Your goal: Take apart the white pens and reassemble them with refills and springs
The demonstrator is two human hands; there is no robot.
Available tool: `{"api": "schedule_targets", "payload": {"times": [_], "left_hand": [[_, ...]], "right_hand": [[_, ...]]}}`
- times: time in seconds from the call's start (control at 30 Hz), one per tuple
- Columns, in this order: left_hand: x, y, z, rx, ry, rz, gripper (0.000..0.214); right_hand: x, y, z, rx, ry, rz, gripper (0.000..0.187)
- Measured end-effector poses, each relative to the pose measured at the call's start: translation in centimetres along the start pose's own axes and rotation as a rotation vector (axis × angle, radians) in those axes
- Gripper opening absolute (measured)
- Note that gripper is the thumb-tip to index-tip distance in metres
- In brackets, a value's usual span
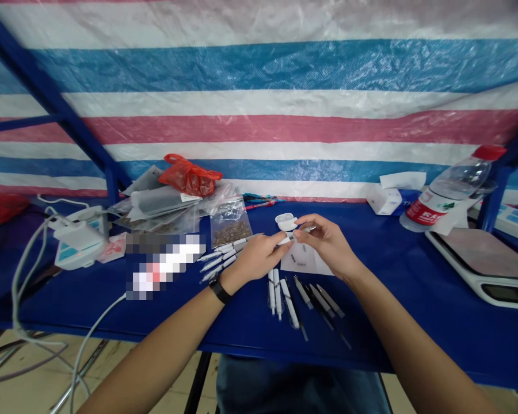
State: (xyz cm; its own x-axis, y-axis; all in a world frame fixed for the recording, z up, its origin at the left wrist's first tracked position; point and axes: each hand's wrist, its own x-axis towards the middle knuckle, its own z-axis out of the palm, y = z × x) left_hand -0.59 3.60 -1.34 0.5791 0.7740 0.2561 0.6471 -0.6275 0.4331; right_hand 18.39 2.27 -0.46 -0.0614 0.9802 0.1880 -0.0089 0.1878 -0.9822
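Observation:
My left hand (pixel 256 256) is closed around a white pen barrel (pixel 289 236) above the blue table. My right hand (pixel 328 244) meets it there, its fingertips pinched on a small silver-grey pen part (pixel 311 229); whether the two pieces are joined I cannot tell. Just behind the fingers sits a small clear plastic box (pixel 285 221). A white paper (pixel 304 259) with several tiny dark pieces lies under my hands. Nearer me are white pen barrels (pixel 277 293), dark refills (pixel 303 328) and grey pen front sections (pixel 328 299). Several white pens (pixel 220 259) lie beside my left wrist.
A zip bag of small brownish parts (pixel 231 227), plastic bags (pixel 164 204) and a red bag (pixel 190 175) lie at the back left. A power strip (pixel 82 238) with cables is farther left. A tissue pack (pixel 391 200), water bottle (pixel 444 195) and scale (pixel 492 264) stand right.

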Motion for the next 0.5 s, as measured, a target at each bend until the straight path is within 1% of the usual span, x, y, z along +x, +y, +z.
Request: {"api": "schedule_targets", "payload": {"times": [0.13,0.33,0.4,0.5], "left_hand": [[-0.06,-0.11,-0.04,0.052,-0.003,0.015,0.03],[0.11,0.02,-0.17,0.192,-0.046,0.007,0.026],[0.15,0.07,-0.19,0.233,-0.063,0.004,0.025],[0.17,0.16,-0.09,0.276,-0.07,0.002,0.024]], "right_hand": [[0.14,-0.23,-0.01,-0.055,0.056,-0.036,0.043],[-0.14,-0.93,0.4,-0.151,0.133,0.052,0.051],[-0.3,-0.81,0.49,-0.223,0.149,0.062,0.054],[-0.49,-0.49,0.45,-0.412,0.19,0.008,0.062]]}}
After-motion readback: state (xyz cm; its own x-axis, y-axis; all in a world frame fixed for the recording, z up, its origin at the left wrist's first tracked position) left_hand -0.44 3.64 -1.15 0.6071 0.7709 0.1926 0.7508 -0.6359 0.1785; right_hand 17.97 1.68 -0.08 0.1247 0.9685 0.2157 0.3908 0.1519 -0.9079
